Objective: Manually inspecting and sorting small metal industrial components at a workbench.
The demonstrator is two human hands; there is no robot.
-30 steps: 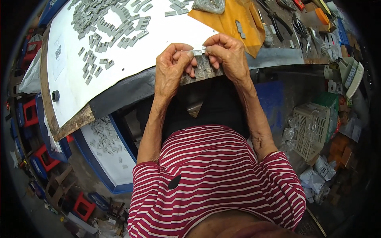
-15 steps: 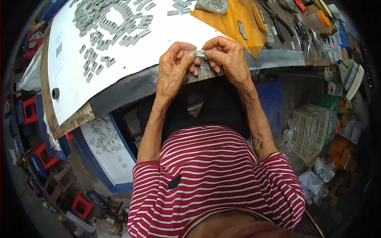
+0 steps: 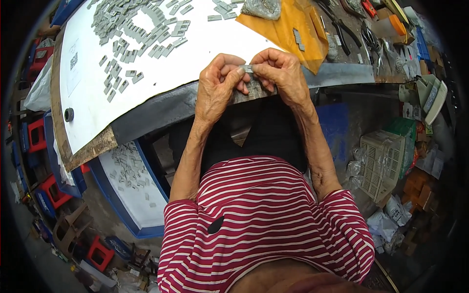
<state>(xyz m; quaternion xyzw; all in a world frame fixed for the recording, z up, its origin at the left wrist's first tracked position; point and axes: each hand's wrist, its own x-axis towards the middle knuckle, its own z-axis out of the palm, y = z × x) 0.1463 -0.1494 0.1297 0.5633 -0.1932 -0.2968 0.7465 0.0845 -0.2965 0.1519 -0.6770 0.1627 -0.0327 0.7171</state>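
Just over the near edge of the worktable, my left hand (image 3: 218, 88) and my right hand (image 3: 283, 78) meet. Between them is one small grey rectangular piece (image 3: 248, 69), pinched at each end by thumb and fingers. The fingertips cover much of it, so its details are hidden. Many similar flat grey pieces (image 3: 132, 54) lie heaped and scattered on the white sheet (image 3: 171, 63) beyond my left hand. Past my right hand, an orange-yellow padded envelope (image 3: 273, 30) carries a short row of joined grey pieces (image 3: 299, 40).
A clear bag of small metal parts (image 3: 264, 8) sits on the envelope. Pliers (image 3: 344, 34) and other tools crowd the table's right side. A black ring (image 3: 69, 115) stands at the sheet's left edge. Below left is a blue tray (image 3: 146, 231) with more grey pieces.
Both hands stay pinched on the small grey piece, with only a slight shift of the fingers. The whole view has moved a little; the pieces on the table lie as before.
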